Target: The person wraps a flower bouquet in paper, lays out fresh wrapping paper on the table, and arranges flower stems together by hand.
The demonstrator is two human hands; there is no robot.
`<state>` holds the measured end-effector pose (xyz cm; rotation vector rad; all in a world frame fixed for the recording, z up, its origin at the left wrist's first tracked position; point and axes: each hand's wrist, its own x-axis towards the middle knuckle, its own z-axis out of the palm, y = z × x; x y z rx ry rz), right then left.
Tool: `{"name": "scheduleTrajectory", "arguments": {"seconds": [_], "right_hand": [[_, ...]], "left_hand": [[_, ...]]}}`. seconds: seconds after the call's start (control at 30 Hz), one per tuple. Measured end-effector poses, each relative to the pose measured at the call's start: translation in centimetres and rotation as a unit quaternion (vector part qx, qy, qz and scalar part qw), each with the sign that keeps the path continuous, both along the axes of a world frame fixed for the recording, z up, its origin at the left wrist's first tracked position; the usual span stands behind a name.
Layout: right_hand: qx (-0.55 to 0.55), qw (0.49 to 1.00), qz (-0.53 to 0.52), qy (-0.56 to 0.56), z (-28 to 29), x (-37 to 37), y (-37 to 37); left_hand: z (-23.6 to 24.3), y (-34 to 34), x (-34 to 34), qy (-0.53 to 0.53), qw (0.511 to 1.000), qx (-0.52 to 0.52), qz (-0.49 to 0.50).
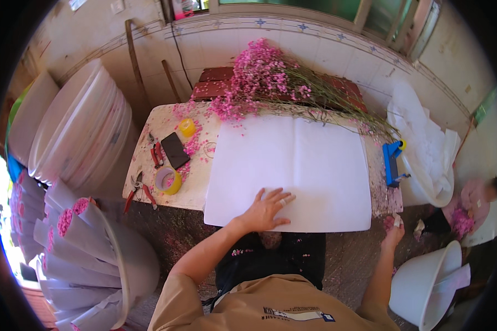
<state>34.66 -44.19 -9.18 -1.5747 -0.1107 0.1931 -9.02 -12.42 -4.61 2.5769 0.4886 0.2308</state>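
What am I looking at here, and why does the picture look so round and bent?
There is no machine here: a person wears a wide fisheye camera on the head, looking down at their own hands, and that lens bends straight edges. The left hand lies flat, fingers spread, on a large white paper sheet spread over a small table. The right hand is off the table's corner, closed around something small that I cannot make out. Across the far edge of the sheet lies a bunch of pink flowers with long stems. Left of the sheet sit a yellow tape roll, a dark phone and red-handled cutters. A blue tape dispenser stands to the right, and wrapped bouquets fill a tub at lower left.
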Motion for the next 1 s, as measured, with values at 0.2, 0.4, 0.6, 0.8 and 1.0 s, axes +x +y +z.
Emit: {"name": "scheduleTrajectory", "arguments": {"seconds": [0.2,0.4,0.6,0.8,1.0], "right_hand": [[-0.061,0.971,0.136,-0.186,7.4,-0.1,10.4],[-0.263,0.804,0.350,-0.403,8.8,0.5,29.1],[-0.417,0.600,0.284,-0.620,9.0,-1.6,45.7],[-0.378,0.657,0.507,-0.409,13.6,0.5,50.6],[-0.354,0.645,0.490,-0.468,30.7,-5.5,49.2]], "left_hand": [[-3.4,8.5,1.8,-0.077,0.981,0.077,0.162],[-3.6,9.3,2.0,-0.118,0.969,0.107,0.188],[-2.8,9.4,2.0,-0.137,0.968,0.085,0.191],[-2.6,9.1,1.4,-0.127,0.967,0.087,0.203],[-2.8,9.1,1.4,-0.118,0.966,0.096,0.210]]}}
